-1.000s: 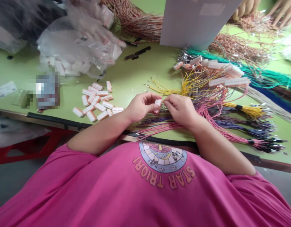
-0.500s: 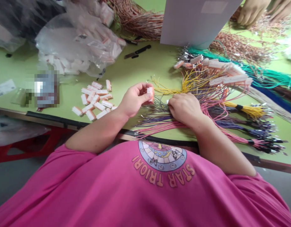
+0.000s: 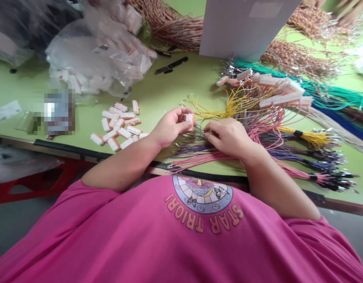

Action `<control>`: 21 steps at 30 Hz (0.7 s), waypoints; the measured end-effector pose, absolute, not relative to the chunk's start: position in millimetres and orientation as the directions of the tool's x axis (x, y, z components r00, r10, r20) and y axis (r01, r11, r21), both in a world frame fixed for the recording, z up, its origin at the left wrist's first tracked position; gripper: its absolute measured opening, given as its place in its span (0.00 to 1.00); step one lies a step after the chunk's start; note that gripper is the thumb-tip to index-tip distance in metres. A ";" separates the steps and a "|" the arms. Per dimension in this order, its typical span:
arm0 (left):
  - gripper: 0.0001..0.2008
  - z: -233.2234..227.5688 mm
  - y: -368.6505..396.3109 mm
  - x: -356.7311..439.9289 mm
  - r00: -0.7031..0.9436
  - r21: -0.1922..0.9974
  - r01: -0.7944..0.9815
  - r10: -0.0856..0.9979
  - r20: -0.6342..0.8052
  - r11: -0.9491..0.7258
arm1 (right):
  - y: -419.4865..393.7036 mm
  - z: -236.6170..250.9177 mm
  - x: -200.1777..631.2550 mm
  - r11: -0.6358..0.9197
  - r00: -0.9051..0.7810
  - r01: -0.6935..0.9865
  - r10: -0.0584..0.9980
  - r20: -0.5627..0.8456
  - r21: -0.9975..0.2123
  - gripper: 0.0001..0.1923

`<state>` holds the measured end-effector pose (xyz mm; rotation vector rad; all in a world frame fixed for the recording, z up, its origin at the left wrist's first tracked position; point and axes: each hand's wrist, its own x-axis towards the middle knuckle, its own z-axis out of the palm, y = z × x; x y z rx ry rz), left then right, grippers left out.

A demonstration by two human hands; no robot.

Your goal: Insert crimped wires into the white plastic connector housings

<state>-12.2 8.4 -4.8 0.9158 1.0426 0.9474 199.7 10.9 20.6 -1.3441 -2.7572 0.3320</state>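
Observation:
My left hand (image 3: pixel 171 125) pinches a white-and-orange connector housing (image 3: pixel 189 121) between thumb and fingers, held just above the table. Close by on the right, my right hand (image 3: pixel 227 134) has its thumb and forefinger closed at the ends of the grey wires (image 3: pixel 196 135), seemingly on one of them; the very tip is too small to make out. Yellow wires (image 3: pixel 209 113) fan out beyond the hands. Purple wires (image 3: pixel 193 149) and pink wires (image 3: pixel 196 160) lie nearer my body, passing under my right wrist. Several loose connector housings (image 3: pixel 119 122) are scattered left of my left hand.
Finished-looking white connectors (image 3: pixel 283 86) lie on the wires at the right. A plastic bag of housings (image 3: pixel 110 59), a black-handled knife (image 3: pixel 172 65) and a grey panel (image 3: pixel 243 29) stand farther back. Another person's hands (image 3: pixel 349 10) are among twisted wires at the top right.
My right hand has shifted slightly left, towards the connector housing, its thumb and forefinger now more visible. My left hand has moved slightly down and right. The other person's hands have moved up.

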 end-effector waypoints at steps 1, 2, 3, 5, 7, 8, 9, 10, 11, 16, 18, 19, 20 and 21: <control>0.15 -5.3 8.5 -12.3 0.238 0.929 -0.184 0.931 -0.276 0.322 | 10.8 21.6 200.4 0.599 -0.620 0.773 0.783 -0.048 -0.209 0.16; 0.15 -5.9 8.6 -12.6 0.249 0.929 -0.177 0.928 -0.277 0.325 | 10.6 23.3 201.5 0.591 -0.608 0.787 0.792 -0.057 -0.177 0.16; 0.15 -6.6 8.8 -12.9 0.255 0.930 -0.166 0.926 -0.280 0.327 | 10.3 25.8 203.1 0.578 -0.589 0.806 0.805 -0.072 -0.125 0.17; 0.15 -7.9 9.3 -13.7 0.247 0.933 -0.139 0.924 -0.292 0.332 | 9.2 32.7 207.6 0.565 -0.561 0.825 0.819 -0.121 -0.003 0.17; 0.14 -9.0 10.1 -14.5 0.224 0.936 -0.123 0.928 -0.297 0.329 | 8.2 40.6 213.3 0.583 -0.562 0.808 0.805 -0.192 0.081 0.15; 0.14 -9.3 10.5 -14.7 0.214 0.938 -0.120 0.931 -0.297 0.326 | 7.8 44.4 216.3 0.593 -0.563 0.799 0.797 -0.217 0.104 0.14; 0.13 -9.4 10.8 -14.9 0.208 0.938 -0.119 0.932 -0.297 0.325 | 7.6 47.8 219.5 0.595 -0.562 0.795 0.796 -0.224 0.118 0.14; 0.13 -9.5 11.0 -14.8 0.205 0.937 -0.123 0.933 -0.297 0.326 | 7.5 50.8 222.7 0.586 -0.555 0.801 0.805 -0.211 0.127 0.14; 0.13 -9.5 11.1 -14.7 0.205 0.935 -0.133 0.933 -0.298 0.328 | 7.5 53.5 225.9 0.567 -0.543 0.814 0.820 -0.181 0.128 0.14; 0.14 -7.8 9.1 -13.4 0.205 0.925 -0.203 0.938 -0.280 0.320 | 6.3 63.0 235.8 0.542 -0.552 0.831 0.831 -0.065 -0.129 0.15; 0.15 -6.0 7.8 -13.7 0.223 0.917 -0.214 0.931 -0.289 0.336 | 4.1 63.1 233.4 0.626 -0.676 0.728 0.723 -0.140 -0.279 0.14; 0.16 -5.0 7.3 -14.1 0.233 0.913 -0.222 0.928 -0.290 0.341 | 2.7 61.8 230.6 0.654 -0.724 0.683 0.666 -0.180 -0.325 0.14; 0.16 -4.0 7.0 -14.5 0.240 0.911 -0.235 0.928 -0.285 0.340 | 0.9 59.9 227.0 0.668 -0.751 0.656 0.626 -0.212 -0.352 0.14; 0.17 -3.3 6.8 -15.0 0.243 0.909 -0.249 0.930 -0.274 0.333 | -1.0 57.5 222.9 0.673 -0.765 0.640 0.601 -0.230 -0.371 0.14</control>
